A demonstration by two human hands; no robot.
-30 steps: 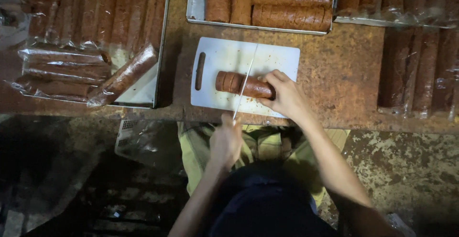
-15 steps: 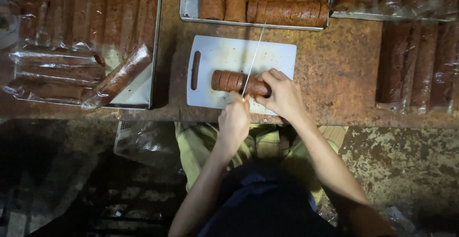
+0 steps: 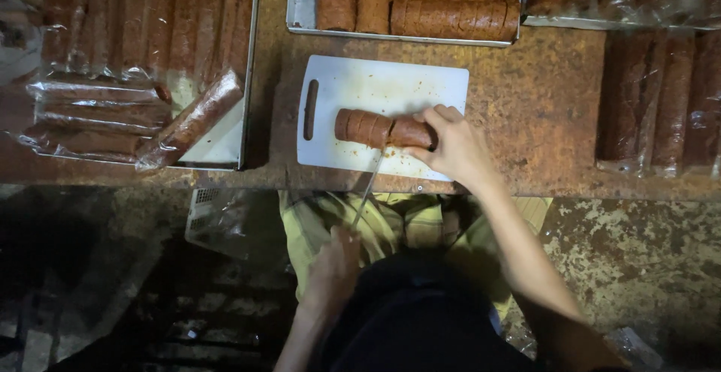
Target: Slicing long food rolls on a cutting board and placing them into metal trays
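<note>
A brown log-shaped roll (image 3: 372,128) lies across a white cutting board (image 3: 360,87); its left part is cut into slices. My right hand (image 3: 451,147) presses on the roll's right end. My left hand (image 3: 334,267) is low, near my lap, gripping the handle of a long thin knife (image 3: 369,184). The blade slants up to the roll and meets it about midway along, at the end of the sliced part.
The board lies on a rusty brown table (image 3: 541,102). A metal tray (image 3: 300,12) of sliced rolls stands behind it. Plastic-wrapped rolls (image 3: 188,120) fill a tray at the left, and more wrapped rolls (image 3: 661,102) lie at the right. A plastic bag (image 3: 218,222) hangs below the table edge.
My left hand has pulled the knife back toward my body, from over the board down to my lap. The right hand stays on the roll.
</note>
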